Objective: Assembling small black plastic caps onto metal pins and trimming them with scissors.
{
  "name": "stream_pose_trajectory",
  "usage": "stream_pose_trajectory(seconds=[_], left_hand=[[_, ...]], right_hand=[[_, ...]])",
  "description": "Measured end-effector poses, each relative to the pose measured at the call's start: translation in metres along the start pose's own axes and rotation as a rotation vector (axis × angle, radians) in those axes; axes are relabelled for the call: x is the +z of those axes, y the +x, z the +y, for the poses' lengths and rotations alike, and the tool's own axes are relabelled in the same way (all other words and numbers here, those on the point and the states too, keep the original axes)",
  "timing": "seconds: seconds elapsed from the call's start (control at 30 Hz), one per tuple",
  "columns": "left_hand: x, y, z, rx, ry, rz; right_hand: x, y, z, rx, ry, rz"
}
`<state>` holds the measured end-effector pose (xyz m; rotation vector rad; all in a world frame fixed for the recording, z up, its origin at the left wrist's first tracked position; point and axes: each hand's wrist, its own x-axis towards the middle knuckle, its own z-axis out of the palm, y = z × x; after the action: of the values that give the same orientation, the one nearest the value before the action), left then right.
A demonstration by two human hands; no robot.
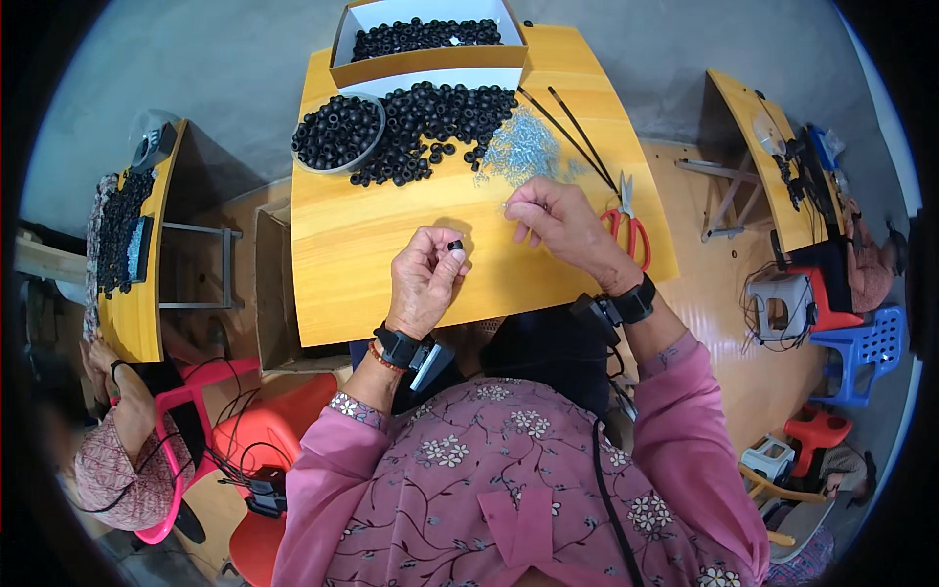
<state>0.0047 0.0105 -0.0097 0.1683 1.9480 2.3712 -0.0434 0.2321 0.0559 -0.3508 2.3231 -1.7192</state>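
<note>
Between its thumb and fingers, my left hand (423,279) pinches a small black ring-shaped part (455,246) above the front of the table. My right hand (558,223) is closed, its fingertips on a tiny pale piece (505,205) too small to make out. Just beyond that hand lies a heap of small light-blue pieces (523,147). Many more black parts are spread in a pile (430,122) and fill a round clear bowl (378,142). The two hands are apart, the right one a little farther from me.
A cardboard box (421,72) of black parts stands at the table's far edge. Red-handled scissors (626,220) and two dark thin sticks (577,127) lie on the right. Other people sit at side tables (127,318) left and right. Plastic stools (861,352) stand on the floor.
</note>
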Motion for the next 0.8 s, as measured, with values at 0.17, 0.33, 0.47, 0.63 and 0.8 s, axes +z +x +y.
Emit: stream_pose_trajectory(seconds=[0.17,0.33,0.47,0.63,0.8], left_hand=[[0.003,0.002,0.002,-0.006,0.015,-0.004],[0.002,0.002,0.003,-0.031,0.012,-0.013],[0.000,0.002,-0.002,0.012,0.025,-0.029],[0.001,0.002,0.000,0.018,0.043,-0.017],[0.002,0.002,-0.001,0.016,0.030,-0.012]], right_hand=[[-0.002,0.005,0.033,-0.047,-0.086,0.140],[-0.033,-0.003,0.032,-0.040,-0.211,0.371],[-0.068,-0.002,0.032,-0.025,-0.343,0.517],[-0.072,-0.001,0.035,-0.202,-0.707,0.447],[-0.055,0.001,0.038,-0.220,-0.837,0.279]])
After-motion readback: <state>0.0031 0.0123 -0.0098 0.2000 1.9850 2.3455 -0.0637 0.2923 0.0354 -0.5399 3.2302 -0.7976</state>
